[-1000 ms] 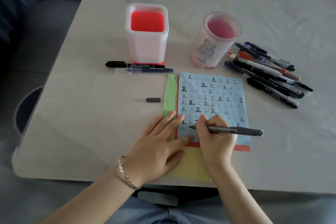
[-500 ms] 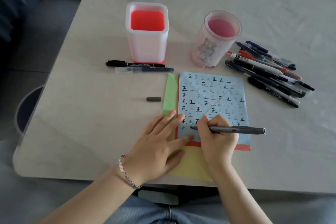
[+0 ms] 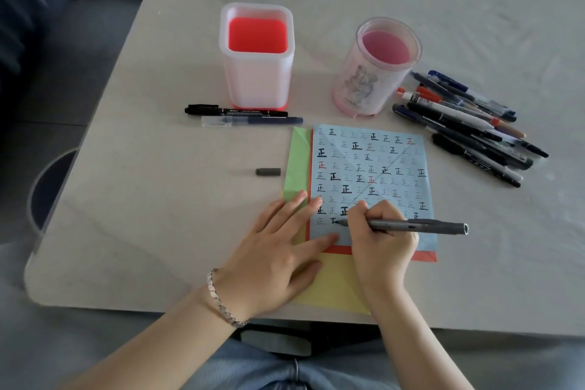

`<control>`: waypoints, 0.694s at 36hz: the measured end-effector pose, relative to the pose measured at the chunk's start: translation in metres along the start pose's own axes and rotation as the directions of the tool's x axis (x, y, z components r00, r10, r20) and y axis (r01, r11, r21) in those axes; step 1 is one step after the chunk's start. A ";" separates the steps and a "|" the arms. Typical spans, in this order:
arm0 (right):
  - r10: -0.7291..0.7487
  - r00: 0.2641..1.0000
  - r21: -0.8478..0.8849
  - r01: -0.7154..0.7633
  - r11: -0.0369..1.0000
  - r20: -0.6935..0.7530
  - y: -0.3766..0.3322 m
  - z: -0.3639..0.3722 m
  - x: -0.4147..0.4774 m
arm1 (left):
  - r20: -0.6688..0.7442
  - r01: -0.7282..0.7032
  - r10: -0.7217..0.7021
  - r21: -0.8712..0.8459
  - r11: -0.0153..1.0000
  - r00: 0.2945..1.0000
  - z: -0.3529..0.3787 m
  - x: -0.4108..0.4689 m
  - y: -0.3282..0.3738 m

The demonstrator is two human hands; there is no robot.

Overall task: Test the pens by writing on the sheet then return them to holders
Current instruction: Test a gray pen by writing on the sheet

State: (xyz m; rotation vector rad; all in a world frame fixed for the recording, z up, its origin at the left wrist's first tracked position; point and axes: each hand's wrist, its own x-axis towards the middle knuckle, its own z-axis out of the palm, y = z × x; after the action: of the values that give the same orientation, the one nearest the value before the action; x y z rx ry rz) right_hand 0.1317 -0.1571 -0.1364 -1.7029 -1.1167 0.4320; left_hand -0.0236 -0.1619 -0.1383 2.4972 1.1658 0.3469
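Note:
A blue sheet (image 3: 370, 168) covered in small written characters lies on top of green, red and yellow sheets. My right hand (image 3: 381, 241) grips a grey pen (image 3: 411, 226), its tip touching the sheet's lower left part beside a half-drawn character. My left hand (image 3: 278, 250) lies flat, fingers spread, pressing the papers' left edge. The pen's grey cap (image 3: 268, 171) lies left of the sheets. A square white holder with a red bottom (image 3: 257, 54) and a round clear pink holder (image 3: 376, 66) stand behind the sheet, both holding no pens.
A pile of several pens (image 3: 468, 127) lies right of the round holder. A black marker (image 3: 235, 111) and a clear blue pen (image 3: 251, 120) lie in front of the square holder. The table's front edge (image 3: 158, 307) runs just below my wrists.
The pen tip has shifted slightly down and left on the sheet, and a new dark stroke has appeared there. My left hand has stayed put.

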 end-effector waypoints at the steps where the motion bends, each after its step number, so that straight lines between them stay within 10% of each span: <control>1: 0.011 1.000 0.014 -0.011 1.000 0.007 0.000 0.000 0.000 | 0.000 0.000 0.000 -0.001 1.000 1.000 0.000 0.000 0.000; 25: -0.001 0.998 0.030 -0.001 1.000 0.070 -0.002 0.001 -0.002 | 0.006 -0.001 0.000 0.020 1.000 1.000 0.001 -0.001 -0.001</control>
State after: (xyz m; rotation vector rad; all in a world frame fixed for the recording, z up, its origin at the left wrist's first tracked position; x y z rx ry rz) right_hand 0.1291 -0.1578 -0.1352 -1.6729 -1.1551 0.5097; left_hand -0.0246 -0.1621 -0.1392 2.5139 1.1718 0.3288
